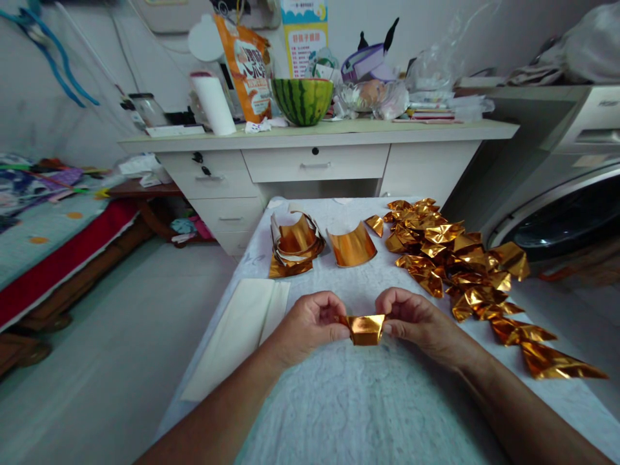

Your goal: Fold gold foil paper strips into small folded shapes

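Between my two hands is a small folded piece of gold foil paper point(367, 329), boat-like in outline with a flat front face. My left hand point(314, 321) pinches its left tip between thumb and fingers. At the opposite tip, my right hand point(411, 318) pinches it the same way. The piece is held over the cloth-covered table point(358, 407). Beyond it stands a curved gold foil sheet point(352, 247), and left of that lies a curled stack of foil sheets point(296, 240). Several folded gold foil pieces point(450, 258) are heaped along the right side.
Cream paper sheets point(232, 336) lie at the table's left. Behind stands a white desk point(314, 161) carrying a watermelon half point(303, 101), an orange pouch point(247, 71) and a white roll point(213, 103). A washing machine point(581, 148) is at right, a bed point(53, 226) at left.
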Tool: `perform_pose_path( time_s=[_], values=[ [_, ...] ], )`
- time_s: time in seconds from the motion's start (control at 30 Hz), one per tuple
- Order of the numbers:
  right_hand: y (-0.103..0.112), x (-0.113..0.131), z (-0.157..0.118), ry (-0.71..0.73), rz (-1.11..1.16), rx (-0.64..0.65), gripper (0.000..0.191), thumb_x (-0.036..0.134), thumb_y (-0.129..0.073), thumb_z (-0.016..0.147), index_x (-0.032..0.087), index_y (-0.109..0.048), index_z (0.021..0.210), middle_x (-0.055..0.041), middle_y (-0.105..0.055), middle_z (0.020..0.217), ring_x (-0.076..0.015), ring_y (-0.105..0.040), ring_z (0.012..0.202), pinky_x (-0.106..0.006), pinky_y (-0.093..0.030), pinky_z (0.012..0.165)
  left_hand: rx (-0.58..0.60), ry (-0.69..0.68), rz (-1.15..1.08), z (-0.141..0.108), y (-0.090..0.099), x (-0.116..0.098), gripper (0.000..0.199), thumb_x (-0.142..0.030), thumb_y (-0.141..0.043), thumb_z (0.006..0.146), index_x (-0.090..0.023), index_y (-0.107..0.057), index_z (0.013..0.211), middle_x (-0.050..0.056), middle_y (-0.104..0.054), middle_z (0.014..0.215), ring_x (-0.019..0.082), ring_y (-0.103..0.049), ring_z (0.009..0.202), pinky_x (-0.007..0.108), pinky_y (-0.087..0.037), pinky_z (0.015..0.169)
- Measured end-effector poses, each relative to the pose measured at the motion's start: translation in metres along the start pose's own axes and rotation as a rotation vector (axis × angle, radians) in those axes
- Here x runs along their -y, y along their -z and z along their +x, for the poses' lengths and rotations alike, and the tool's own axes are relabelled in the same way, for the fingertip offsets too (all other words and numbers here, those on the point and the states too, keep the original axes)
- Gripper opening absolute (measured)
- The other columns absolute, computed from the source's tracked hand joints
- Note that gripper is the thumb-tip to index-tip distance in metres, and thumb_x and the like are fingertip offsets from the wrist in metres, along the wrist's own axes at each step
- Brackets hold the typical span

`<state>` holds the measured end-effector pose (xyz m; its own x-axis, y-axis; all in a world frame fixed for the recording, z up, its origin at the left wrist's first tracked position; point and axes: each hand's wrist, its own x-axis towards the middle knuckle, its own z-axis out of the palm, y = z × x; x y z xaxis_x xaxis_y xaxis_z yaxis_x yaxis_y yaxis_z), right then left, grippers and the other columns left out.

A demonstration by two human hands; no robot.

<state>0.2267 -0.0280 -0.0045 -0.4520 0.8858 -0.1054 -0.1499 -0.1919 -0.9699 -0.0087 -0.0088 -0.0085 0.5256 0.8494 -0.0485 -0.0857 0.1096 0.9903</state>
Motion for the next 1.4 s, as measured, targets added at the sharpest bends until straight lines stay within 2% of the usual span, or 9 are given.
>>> perform_pose_path(
  time_s=[0.07,0.17,0.33,0.47,0.63,0.73,0.83,1.1,1.4],
  values=[
    [0.001,0.001,0.000,0.011,-0.016,-0.012,0.029,0.034,-0.077,0.077,0.019,-0.052,0.081,0.0046,-0.052,0.073,-0.0075,-0.045,0.062,-0.020,-0.034,0.056,-0.038,-0.122,0.216,-0.001,0.000,-0.003,0.014,-0.010,-0.072,0.070,-0.015,-0.060,0.076,-0.002,-0.057,0.076,0.009,-0.054,0.071,0.020,-0.042,0.067],
    [0.000,0.003,-0.001,0.018,-0.036,-0.041,0.028,0.036,-0.075,0.079,0.021,-0.053,0.089,0.0043,-0.050,0.075,-0.0085,-0.045,0.065,-0.020,-0.035,0.058,-0.042,-0.294,0.507,-0.004,-0.001,-0.005,0.014,-0.002,-0.064,0.074,-0.016,-0.062,0.074,0.000,-0.058,0.083,0.011,-0.057,0.078,0.022,-0.044,0.074],
    [-0.006,0.003,0.000,0.052,-0.132,-0.141,0.030,0.044,-0.067,0.084,0.021,-0.051,0.095,0.0032,-0.051,0.079,-0.0099,-0.045,0.066,-0.021,-0.037,0.058,0.000,-0.422,0.791,-0.006,-0.003,-0.003,0.019,-0.001,-0.054,0.080,-0.018,-0.063,0.081,0.002,-0.059,0.092,0.013,-0.058,0.086,0.024,-0.045,0.077],
    [-0.008,-0.005,0.003,0.017,-0.253,-0.167,0.032,0.049,-0.065,0.084,0.019,-0.051,0.084,0.0044,-0.049,0.068,-0.0083,-0.040,0.055,-0.021,-0.030,0.049,0.015,-0.405,0.907,-0.008,-0.005,0.000,0.023,-0.002,-0.049,0.082,-0.019,-0.063,0.084,0.003,-0.057,0.098,0.013,-0.058,0.085,0.024,-0.045,0.076],
    [-0.007,-0.012,0.005,0.065,-0.400,-0.266,0.027,0.043,-0.063,0.084,0.020,-0.051,0.079,0.0020,-0.054,0.069,-0.0111,-0.048,0.060,-0.022,-0.036,0.053,-0.034,-0.396,0.814,-0.012,-0.010,-0.006,0.024,-0.004,-0.054,0.075,-0.020,-0.061,0.090,0.004,-0.053,0.102,0.015,-0.057,0.092,0.026,-0.046,0.082],
    [-0.010,-0.011,0.005,0.088,-0.504,-0.321,0.022,0.039,-0.059,0.086,0.020,-0.052,0.078,0.0023,-0.053,0.066,-0.0116,-0.049,0.058,-0.023,-0.037,0.052,-0.094,-0.291,0.764,-0.013,-0.012,-0.009,0.024,-0.017,-0.060,0.080,-0.020,-0.054,0.102,0.000,-0.054,0.088,0.013,-0.056,0.075,0.024,-0.046,0.069],
    [-0.014,-0.009,0.005,0.110,-0.613,-0.352,0.018,0.035,-0.057,0.087,0.020,-0.054,0.079,0.0035,-0.051,0.061,-0.0113,-0.047,0.054,-0.022,-0.036,0.049,-0.158,-0.171,0.771,-0.011,-0.013,-0.006,0.022,-0.026,-0.053,0.088,-0.019,-0.049,0.108,-0.006,-0.049,0.068,0.011,-0.050,0.058,0.022,-0.037,0.057],
    [-0.021,-0.009,0.004,0.162,-0.769,-0.313,0.010,0.028,-0.052,0.091,0.021,-0.054,0.083,0.0029,-0.058,0.060,-0.0118,-0.051,0.052,-0.023,-0.036,0.050,-0.209,-0.107,0.841,-0.004,-0.017,-0.002,0.015,-0.014,-0.047,0.085,-0.020,-0.058,0.093,-0.006,-0.048,0.060,0.011,-0.049,0.056,0.023,-0.031,0.057],
    [-0.023,-0.008,0.002,0.170,-0.870,-0.234,0.009,0.027,-0.050,0.092,0.022,-0.054,0.086,0.0017,-0.063,0.067,-0.0131,-0.056,0.057,-0.023,-0.038,0.053,-0.253,-0.093,0.812,-0.002,-0.015,0.001,0.012,-0.015,-0.047,0.085,-0.020,-0.058,0.088,-0.006,-0.050,0.057,0.012,-0.050,0.054,0.022,-0.031,0.056]
  ],
)
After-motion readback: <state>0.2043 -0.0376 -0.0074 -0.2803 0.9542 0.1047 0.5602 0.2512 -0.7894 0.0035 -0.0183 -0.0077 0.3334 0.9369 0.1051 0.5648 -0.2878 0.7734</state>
